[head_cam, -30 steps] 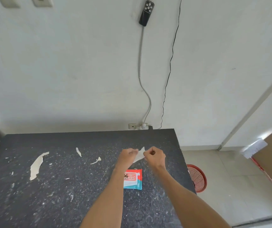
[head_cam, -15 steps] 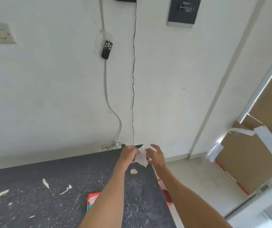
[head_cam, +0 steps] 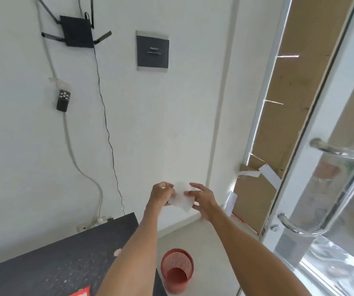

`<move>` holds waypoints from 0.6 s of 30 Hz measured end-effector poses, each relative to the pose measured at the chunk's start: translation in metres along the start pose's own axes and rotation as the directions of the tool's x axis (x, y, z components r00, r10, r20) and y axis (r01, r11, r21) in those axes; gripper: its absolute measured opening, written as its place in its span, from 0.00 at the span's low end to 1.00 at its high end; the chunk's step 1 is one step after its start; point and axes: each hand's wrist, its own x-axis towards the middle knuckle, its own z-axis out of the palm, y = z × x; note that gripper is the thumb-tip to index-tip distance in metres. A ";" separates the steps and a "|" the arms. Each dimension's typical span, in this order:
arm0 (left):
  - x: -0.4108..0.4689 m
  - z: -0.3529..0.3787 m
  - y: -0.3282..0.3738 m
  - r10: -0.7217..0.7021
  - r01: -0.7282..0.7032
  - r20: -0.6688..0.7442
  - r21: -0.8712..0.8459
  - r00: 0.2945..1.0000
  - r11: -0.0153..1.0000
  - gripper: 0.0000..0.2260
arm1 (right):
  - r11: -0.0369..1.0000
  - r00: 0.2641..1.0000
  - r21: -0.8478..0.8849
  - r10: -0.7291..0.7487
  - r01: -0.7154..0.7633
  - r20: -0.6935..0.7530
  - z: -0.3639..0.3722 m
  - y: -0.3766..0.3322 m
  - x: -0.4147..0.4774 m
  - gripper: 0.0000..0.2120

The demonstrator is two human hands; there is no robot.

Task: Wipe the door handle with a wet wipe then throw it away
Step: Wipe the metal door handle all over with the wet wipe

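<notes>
My fingers of both hands pinch the wet wipe, spreading it open at chest height. The door handle waits unwiped to my right, the red bin stands below; wiping and tossing both remain.

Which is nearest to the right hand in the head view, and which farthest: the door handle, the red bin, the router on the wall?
From the right hand:
1. Red bin, on the floor below.
2. Door handle, to the right on the door.
3. Router, high on the wall, upper left.
</notes>
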 end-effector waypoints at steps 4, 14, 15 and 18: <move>-0.016 0.072 0.032 0.084 -0.083 0.092 -0.014 0.992 0.996 0.11 | 0.997 0.997 0.052 -0.055 0.058 -0.055 -0.065 -0.034 -0.018 0.24; -0.047 0.245 0.086 0.282 -0.288 0.167 0.015 0.945 0.957 0.16 | 0.943 0.865 -0.138 -0.333 0.304 -0.375 -0.223 -0.105 -0.064 0.17; -0.049 0.259 0.091 0.314 -0.321 0.161 0.020 0.936 0.947 0.15 | 0.921 0.831 -0.213 -0.387 0.326 -0.400 -0.235 -0.111 -0.068 0.17; -0.063 0.301 0.106 0.411 -0.420 0.142 0.037 0.900 0.907 0.11 | 0.808 0.711 -0.484 -0.555 0.336 -0.433 -0.268 -0.132 -0.084 0.17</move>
